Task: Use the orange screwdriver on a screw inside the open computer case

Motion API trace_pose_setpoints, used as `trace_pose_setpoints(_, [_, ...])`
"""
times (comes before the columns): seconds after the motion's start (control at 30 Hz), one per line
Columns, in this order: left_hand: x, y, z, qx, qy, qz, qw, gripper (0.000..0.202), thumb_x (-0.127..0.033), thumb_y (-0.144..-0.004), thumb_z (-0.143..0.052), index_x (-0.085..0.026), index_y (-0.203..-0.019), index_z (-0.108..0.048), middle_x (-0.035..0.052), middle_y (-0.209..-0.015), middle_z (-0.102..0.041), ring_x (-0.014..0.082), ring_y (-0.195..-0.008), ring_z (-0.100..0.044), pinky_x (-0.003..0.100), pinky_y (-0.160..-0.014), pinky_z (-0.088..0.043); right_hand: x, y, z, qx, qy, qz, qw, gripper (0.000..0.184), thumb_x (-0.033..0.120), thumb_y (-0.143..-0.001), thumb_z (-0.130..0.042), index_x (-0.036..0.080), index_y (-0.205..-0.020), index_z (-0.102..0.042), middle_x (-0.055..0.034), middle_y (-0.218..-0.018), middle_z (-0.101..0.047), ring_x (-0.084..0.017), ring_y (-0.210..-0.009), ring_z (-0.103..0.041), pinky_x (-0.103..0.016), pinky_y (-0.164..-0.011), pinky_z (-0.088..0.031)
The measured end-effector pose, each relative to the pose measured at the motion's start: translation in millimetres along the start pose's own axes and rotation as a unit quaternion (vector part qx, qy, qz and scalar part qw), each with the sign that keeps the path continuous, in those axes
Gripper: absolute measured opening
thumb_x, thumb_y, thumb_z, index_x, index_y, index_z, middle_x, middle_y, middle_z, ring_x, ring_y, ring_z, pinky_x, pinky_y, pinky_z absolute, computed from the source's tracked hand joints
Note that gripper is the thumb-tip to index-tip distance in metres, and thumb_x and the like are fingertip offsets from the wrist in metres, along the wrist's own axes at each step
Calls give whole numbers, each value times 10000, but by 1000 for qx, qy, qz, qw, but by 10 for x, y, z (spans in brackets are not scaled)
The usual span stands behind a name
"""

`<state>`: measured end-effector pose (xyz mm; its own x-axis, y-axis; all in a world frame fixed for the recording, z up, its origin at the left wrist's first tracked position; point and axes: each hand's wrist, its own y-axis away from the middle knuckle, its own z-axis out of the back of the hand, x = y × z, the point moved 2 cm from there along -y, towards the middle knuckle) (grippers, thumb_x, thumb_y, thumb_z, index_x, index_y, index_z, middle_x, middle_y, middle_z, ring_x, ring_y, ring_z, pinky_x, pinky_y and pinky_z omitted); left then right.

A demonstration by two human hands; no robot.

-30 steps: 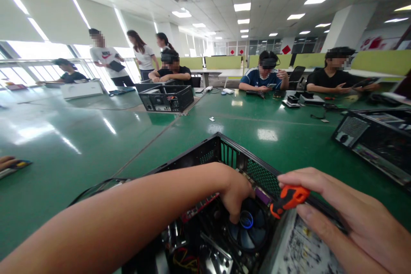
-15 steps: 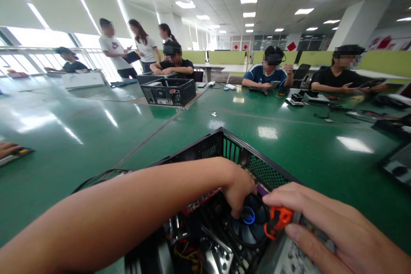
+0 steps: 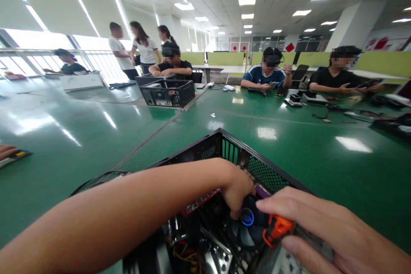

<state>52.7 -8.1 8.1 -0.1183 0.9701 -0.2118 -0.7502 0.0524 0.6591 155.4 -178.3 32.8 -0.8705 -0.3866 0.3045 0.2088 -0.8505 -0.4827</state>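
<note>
Right fingers (image 3: 282, 200) pinch an orange tool (image 3: 278, 225) at four o'clock of the fan (image 3: 247, 217); left fingers (image 3: 235, 207), grip unclear, at eleven; mesh wall (image 3: 268, 174) blocking one.

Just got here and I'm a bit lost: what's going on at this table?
A person has both hands at an open computer case on the green table. The left hand reaches inside, fingers down at the edge of the fan; whether they grip anything is hidden. The right hand holds an orange and black tool beside the fan; its tip can't be made out. Across the table, someone in a blue shirt holds a phone.
</note>
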Motion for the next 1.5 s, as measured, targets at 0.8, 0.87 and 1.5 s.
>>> trace_pose_setpoints(0.8, [-47, 66, 91, 29, 14, 50, 998, 845, -368, -620, -748, -102, -1401, -566, 173, -1350, -649, 333, -1230, -616, 375, -1025, -495, -311, -109, 83, -2, 32, -97, 995, 329, 334, -1032, -447, 336, -1351, -525, -11, -1229, -729, -136, -1095, -710, -273, -891, -596])
trace_pose_setpoints(0.87, [-49, 70, 92, 26, 17, 47, 998, 829, -358, -613, -751, -110, -1386, -582, 163, -1332, -663, 326, -1221, -622, 371, -1026, -494, -308, -109, 77, 1, 31, -97, 995, 324, 335, -1033, -443, 326, -1344, -534, -21, -1219, -733, -141, -1088, -715, -277, -884, -600])
trace_pose_setpoints(1.5, [-43, 84, 97, 20, 26, 36, 999, 837, -356, -566, -762, -124, -1355, -609, 140, -1243, -711, 317, -1122, -665, 368, -941, -533, -284, -154, 70, 2, 29, -85, 996, 174, 384, -986, -559, 301, -1136, -585, -12, -1031, -719, -175, -924, -733, -301, -756, -607])
